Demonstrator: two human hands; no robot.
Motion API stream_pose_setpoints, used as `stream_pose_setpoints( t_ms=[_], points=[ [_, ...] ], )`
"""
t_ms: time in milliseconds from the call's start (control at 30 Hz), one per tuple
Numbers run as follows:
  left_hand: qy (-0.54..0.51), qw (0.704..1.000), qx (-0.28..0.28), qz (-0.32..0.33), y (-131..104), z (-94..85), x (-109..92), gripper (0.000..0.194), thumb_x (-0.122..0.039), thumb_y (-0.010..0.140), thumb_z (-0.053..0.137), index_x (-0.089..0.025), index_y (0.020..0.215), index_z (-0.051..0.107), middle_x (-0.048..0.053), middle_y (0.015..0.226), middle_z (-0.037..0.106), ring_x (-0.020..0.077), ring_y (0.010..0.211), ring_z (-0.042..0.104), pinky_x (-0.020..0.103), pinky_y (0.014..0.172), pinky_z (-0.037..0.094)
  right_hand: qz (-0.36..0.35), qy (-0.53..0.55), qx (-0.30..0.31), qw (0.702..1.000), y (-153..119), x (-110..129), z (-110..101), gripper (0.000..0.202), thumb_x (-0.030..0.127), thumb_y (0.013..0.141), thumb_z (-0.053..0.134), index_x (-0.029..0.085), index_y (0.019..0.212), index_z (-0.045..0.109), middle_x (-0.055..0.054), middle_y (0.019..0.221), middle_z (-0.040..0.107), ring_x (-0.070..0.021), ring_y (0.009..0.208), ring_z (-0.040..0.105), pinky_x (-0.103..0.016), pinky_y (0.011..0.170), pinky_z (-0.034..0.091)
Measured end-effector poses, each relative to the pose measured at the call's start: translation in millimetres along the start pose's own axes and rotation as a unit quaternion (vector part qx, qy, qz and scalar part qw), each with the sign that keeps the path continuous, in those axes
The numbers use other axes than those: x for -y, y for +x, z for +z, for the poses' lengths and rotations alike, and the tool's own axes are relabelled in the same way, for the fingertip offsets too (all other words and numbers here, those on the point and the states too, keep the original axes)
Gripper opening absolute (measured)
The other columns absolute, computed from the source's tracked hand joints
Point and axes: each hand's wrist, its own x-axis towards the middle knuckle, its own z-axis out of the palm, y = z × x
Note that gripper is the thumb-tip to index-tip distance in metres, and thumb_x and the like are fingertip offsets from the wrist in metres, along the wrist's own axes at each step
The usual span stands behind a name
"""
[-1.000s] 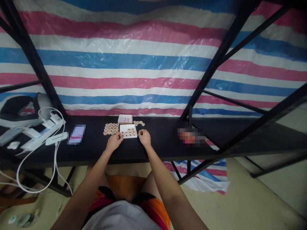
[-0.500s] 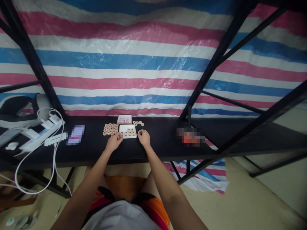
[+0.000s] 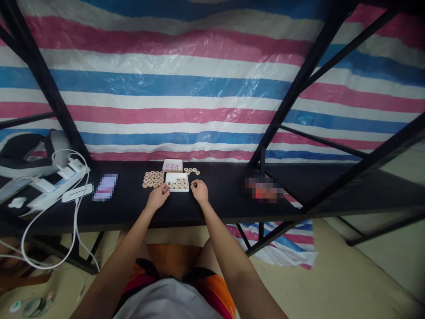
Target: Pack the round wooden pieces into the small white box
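A shallow white box (image 3: 177,175) lies on the black tabletop, with several round Chinese chess pieces (image 3: 179,183) loose inside it. My left hand (image 3: 158,196) is curled at the box's near left corner, its thumb and fingers closed on the edge. On the other side, my right hand (image 3: 200,192) rests just right of the box, thumb and forefinger pinched on what looks like a small chess piece, mostly hidden. Red-marked pieces (image 3: 153,179) stand in close rows left of the box. Several more pieces (image 3: 192,171) sit beyond it to the right.
A white box lid (image 3: 172,165) with red print lies behind the box. Leftward are a blurred phone (image 3: 106,187), a power strip (image 3: 59,182) with white cables, and a grey-black cushion (image 3: 29,153). A blurred reddish item (image 3: 264,190) is at right, by black frame posts.
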Motion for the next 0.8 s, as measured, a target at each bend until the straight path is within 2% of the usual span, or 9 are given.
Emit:
stream_pose_setpoints(
  t_ms=[533, 800],
  points=[
    [0.001, 1.0, -0.002, -0.003, -0.2, 1.0, -0.5, 0.015, -0.03, 0.081, 0.048, -0.022, 0.089, 0.058, -0.001, 0.071, 0.061, 0.0142, 0.069, 0.057, 0.022, 0.061, 0.035, -0.001, 0.0, -0.003, 1.0, 0.0, -0.5, 1.0, 0.014, 0.019, 0.078, 0.053, 0.021, 0.085, 0.064, -0.003, 0.09, 0.063, -0.0161, 0.084, 0.056, -0.024, 0.075, 0.039],
    [-0.005, 1.0, -0.001, 0.004, -0.5, 0.8, -0.1, 0.017, -0.028, 0.08, 0.048, -0.022, 0.092, 0.059, -0.001, 0.073, 0.062, 0.0141, 0.068, 0.057, 0.023, 0.061, 0.034, -0.022, 0.041, -0.005, 0.999, 1.7, -1.1, 1.5, 0.015, 0.015, 0.077, 0.05, 0.019, 0.084, 0.063, -0.004, 0.09, 0.062, -0.0168, 0.087, 0.055, -0.026, 0.083, 0.04]
  ],
)
